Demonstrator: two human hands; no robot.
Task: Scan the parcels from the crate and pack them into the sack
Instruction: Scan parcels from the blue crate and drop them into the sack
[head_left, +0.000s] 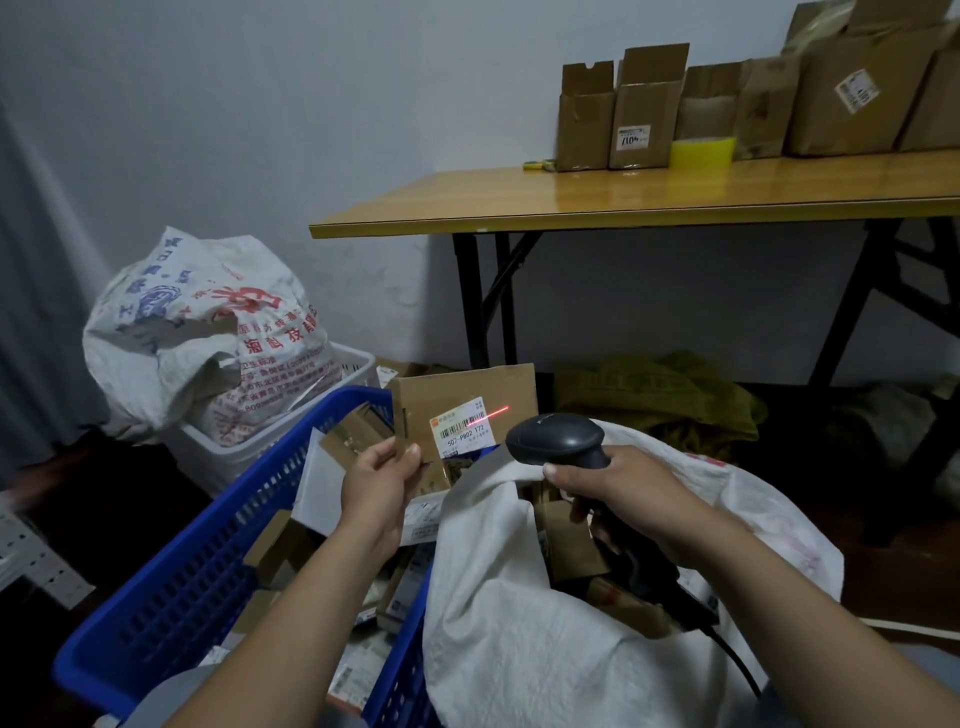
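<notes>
parcel (467, 400), centre frame: left hand (382, 475) pinches its edge, label (460, 426) facing scanner (558, 439) so the red beam (496, 413) reaches it. right hand (613, 483) wraps the scanner grip. crate (208, 571) lower left; open sack (519, 623) lower right, ready.

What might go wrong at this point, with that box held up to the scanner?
The red line runs off the right edge of the label onto bare cardboard, so the scan may miss. The left hand pinches the box by one lower corner; it might slip down into the crate. The sack sags at its mouth, so the box could catch on it.
</notes>
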